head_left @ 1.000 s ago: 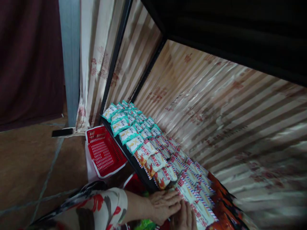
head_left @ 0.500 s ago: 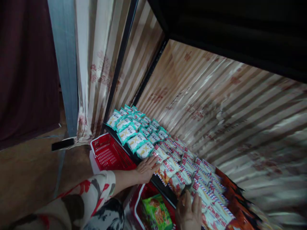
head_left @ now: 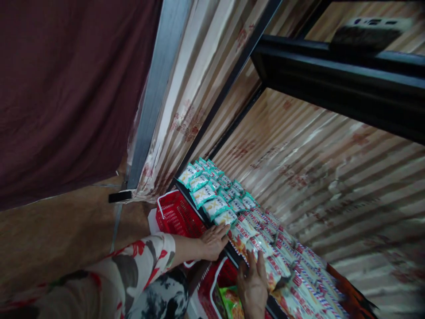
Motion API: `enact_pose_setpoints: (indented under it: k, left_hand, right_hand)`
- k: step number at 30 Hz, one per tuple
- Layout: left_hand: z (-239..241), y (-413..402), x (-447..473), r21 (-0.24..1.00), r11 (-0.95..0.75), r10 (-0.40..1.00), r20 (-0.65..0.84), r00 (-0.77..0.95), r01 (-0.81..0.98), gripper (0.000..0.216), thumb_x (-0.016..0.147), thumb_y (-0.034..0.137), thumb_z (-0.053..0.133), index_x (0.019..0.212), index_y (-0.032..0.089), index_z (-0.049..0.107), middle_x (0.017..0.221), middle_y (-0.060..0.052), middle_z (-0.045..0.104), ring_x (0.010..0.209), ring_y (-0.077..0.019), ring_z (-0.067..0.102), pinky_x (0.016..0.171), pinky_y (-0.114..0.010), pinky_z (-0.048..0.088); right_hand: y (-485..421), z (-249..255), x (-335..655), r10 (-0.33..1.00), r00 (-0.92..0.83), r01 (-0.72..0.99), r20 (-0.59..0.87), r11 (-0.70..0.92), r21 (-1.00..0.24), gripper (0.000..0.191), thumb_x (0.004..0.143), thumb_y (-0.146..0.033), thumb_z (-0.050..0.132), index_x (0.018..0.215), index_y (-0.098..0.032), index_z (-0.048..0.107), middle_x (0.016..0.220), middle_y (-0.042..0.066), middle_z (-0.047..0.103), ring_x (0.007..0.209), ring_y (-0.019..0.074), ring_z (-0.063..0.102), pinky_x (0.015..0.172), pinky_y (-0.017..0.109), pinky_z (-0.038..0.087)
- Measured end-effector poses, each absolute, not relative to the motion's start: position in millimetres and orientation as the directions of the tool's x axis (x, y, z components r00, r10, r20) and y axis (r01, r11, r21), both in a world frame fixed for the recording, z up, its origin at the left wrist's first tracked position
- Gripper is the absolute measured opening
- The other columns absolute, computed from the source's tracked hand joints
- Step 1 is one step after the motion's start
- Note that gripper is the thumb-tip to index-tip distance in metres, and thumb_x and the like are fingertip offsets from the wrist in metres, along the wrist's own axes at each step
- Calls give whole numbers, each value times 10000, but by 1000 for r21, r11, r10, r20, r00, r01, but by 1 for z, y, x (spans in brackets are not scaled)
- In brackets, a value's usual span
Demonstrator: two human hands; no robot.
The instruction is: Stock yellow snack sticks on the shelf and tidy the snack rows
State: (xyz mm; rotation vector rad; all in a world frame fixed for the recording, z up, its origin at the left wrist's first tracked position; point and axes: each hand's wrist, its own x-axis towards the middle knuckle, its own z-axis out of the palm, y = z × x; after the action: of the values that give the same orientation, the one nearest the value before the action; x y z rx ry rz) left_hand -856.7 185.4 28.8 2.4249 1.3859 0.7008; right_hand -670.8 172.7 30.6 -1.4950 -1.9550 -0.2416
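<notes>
My left hand (head_left: 214,243) lies with fingers stretched out at the front edge of a low black shelf (head_left: 191,200). Its fingertips meet the border between teal-and-white snack packets (head_left: 215,207) and white-and-red snack packets (head_left: 259,243). To its right, my right hand (head_left: 254,281) reaches over the shelf edge with fingers apart, fingertips against the front white-and-red packets. Neither hand grasps a packet. Both kinds of packets stand in several close rows.
A red shopping basket (head_left: 177,215) with a white handle sits below the shelf. Another basket (head_left: 206,288), beside my right hand, contains a green snack bag (head_left: 232,301). Dark orange packets (head_left: 348,292) lie farther right. A black upper shelf (head_left: 332,75) overhangs the row.
The view has swung left, shifting the scene rightward. My right hand has moved left along the packets, closer to my left hand. My left hand has shifted slightly left along the edge.
</notes>
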Motion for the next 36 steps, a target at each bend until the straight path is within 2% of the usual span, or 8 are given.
enact_pose_setpoints:
  k: [3,7,10,14,18,22,27,36]
  left_hand:
    - [44,162,-858,466,-485,874,279,398,740,576,688,209,597,1230,54,484,1512,-194,181,1372,-327,227,1071,-444,319]
    - [97,148,-857,463,-589,790,504,350,663,367,774,153,479,1129,163,570,1252,-95,546,1100,-224,541,943,-350,459]
    - [162,156,-870,440,-721,626,745,230,535,306,815,134,416,1061,170,594,1065,-76,601,959,-178,584,862,-295,493]
    - [269,180,-916,396,-792,401,911,-94,464,310,872,170,372,1101,174,581,1092,-93,582,1056,-189,541,947,-332,444]
    - [370,205,-976,622,-742,511,767,-388,252,190,857,174,428,967,182,582,947,-66,609,912,-172,589,834,-315,489]
    - [449,216,-1010,771,-609,785,552,-279,-187,260,866,160,396,1108,160,490,786,-27,578,641,-130,603,617,-259,511]
    - [502,222,-1023,786,-558,829,521,-203,-267,218,902,225,357,1025,144,518,765,-39,566,574,-119,581,604,-248,504]
    - [522,251,-1023,776,-522,850,507,-144,-354,178,866,180,390,907,122,553,773,-79,587,637,-145,608,665,-262,524]
  right_hand:
    - [159,33,-672,800,-144,904,582,346,-251,584,879,-477,304,1213,-73,561,1421,212,368,1249,366,442,982,518,426]
    - [156,64,-664,757,-149,860,637,417,-294,524,886,-500,354,1165,-135,608,1313,173,519,1149,307,558,871,400,536]
    - [161,129,-675,654,-149,803,742,518,-295,448,900,-442,386,1173,-161,604,1265,152,570,1119,267,586,845,364,550]
    - [159,259,-730,563,-122,689,817,641,-339,430,837,-456,528,1175,-198,596,1172,119,634,1003,243,644,810,366,559]
    - [172,384,-806,600,115,268,792,749,-606,429,787,-516,585,1041,-172,599,940,85,682,827,187,677,665,288,570]
    - [204,472,-861,671,255,-116,696,736,-667,287,793,-437,611,885,-177,532,744,6,643,625,106,649,559,197,532]
    - [232,524,-892,743,302,-112,597,649,-752,160,903,-340,472,936,-184,467,689,3,622,560,117,644,510,225,544]
    - [261,549,-906,817,342,-113,464,526,-843,146,907,-251,464,819,-144,510,589,-6,566,529,90,599,452,147,528]
